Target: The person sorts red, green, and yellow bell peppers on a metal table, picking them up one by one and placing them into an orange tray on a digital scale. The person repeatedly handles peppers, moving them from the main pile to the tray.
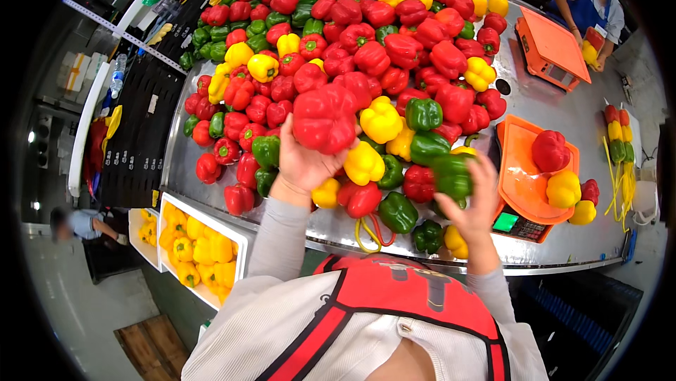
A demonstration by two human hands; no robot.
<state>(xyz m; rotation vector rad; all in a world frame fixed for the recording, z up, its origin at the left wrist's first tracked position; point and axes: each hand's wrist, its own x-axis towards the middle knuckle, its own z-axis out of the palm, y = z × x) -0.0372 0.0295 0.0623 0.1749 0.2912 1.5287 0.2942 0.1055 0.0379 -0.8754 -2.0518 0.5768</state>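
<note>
My left hand (303, 167) holds up a large red bell pepper (325, 118), palm beneath it, above the pile. In my right hand (475, 196) is a green bell pepper (452, 175), blurred and gripped between thumb and fingers. Below and between my hands lie a yellow bell pepper (364, 163), another green bell pepper (398, 212) and more red ones. To the right of my right hand, an orange digital scale (520, 180) bears a red bell pepper (551, 151) and a yellow bell pepper (563, 189) on its pan.
Mixed peppers heap over the steel table (591, 243). A second orange scale (552, 45) stands at the far right, near a co-worker in a blue apron (586, 6). Bundled peppers with yellow ties (618, 140) lie at the right. White foam boxes (243, 254) of yellow peppers stand lower left.
</note>
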